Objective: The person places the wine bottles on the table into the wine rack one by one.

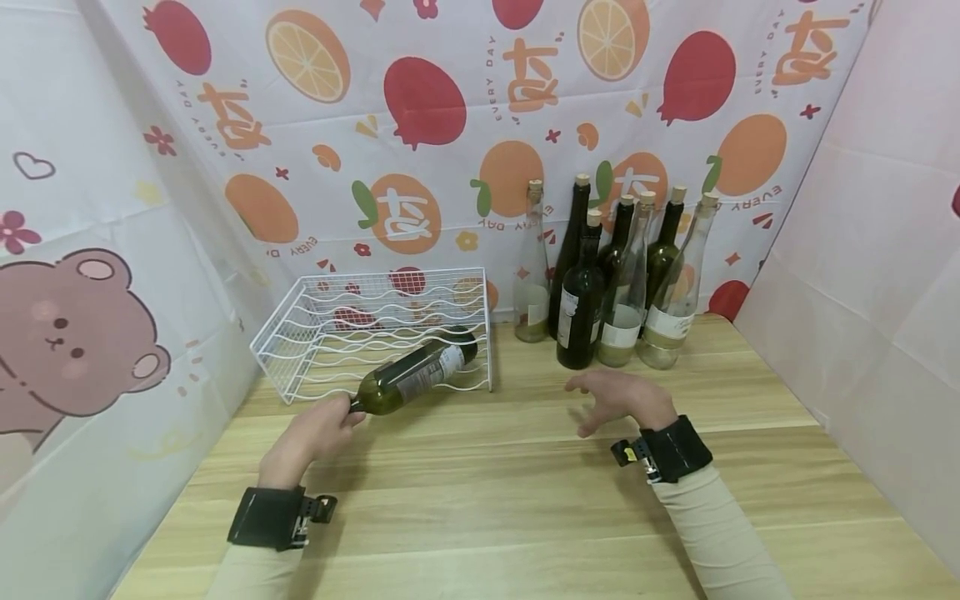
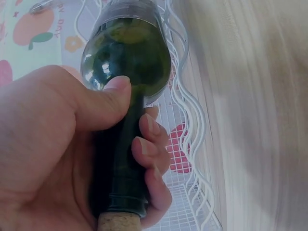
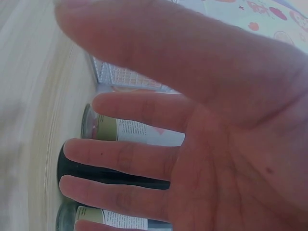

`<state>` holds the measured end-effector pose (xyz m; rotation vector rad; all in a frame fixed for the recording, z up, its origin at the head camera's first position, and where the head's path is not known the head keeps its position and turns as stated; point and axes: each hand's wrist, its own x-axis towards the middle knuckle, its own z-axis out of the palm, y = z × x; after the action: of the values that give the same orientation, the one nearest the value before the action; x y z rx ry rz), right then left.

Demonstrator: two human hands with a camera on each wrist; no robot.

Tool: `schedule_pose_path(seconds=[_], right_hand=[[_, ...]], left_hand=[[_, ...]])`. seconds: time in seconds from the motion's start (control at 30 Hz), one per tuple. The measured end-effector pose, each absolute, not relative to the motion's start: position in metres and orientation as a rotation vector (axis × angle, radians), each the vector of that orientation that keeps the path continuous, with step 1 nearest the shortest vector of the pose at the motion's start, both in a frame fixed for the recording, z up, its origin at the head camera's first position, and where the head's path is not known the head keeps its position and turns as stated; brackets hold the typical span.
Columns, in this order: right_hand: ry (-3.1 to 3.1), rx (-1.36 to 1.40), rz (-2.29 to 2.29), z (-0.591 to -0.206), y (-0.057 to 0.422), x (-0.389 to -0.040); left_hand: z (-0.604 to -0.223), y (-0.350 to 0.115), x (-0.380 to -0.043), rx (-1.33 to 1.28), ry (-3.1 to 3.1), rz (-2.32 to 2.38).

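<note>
Head: my left hand [image 1: 315,437] grips the green wine bottle [image 1: 408,377] by the neck, tilted, base over the white wire wine rack's [image 1: 375,293] right end. Probably mid-racking; next likely calls for levelling. My right hand [image 1: 618,396], empty, right of rack.

Left wrist: glossy glass, cork [image 2: 119,221] in.

Right wrist: fingers spread.

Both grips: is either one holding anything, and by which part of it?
The left grip holds the green bottle by its neck, leaving the cork uncovered. The right grip holds nothing.
</note>
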<state>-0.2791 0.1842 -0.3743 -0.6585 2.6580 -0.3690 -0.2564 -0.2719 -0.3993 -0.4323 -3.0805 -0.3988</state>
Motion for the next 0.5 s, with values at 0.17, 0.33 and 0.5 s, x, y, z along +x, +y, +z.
schedule_pose_path(seconds=[0.17, 0.33, 0.5], right_hand=[[2.661, -0.646, -0.37, -0.3745, 0.1859, -0.2794], [2.66, -0.642, -0.376, -0.3742, 0.1867, -0.2786], [2.655, -0.67, -0.364, -0.3742, 0.1867, -0.2774]], left_hand=[[-0.3994, -0.2699, -0.2603, -0.405, -3.076, -0.423], [-0.4007, -0.2701, -0.2634, -0.353, -3.109, -0.439], [-0.4026, -0.2723, -0.2664, -0.315, -3.126, -0.468]])
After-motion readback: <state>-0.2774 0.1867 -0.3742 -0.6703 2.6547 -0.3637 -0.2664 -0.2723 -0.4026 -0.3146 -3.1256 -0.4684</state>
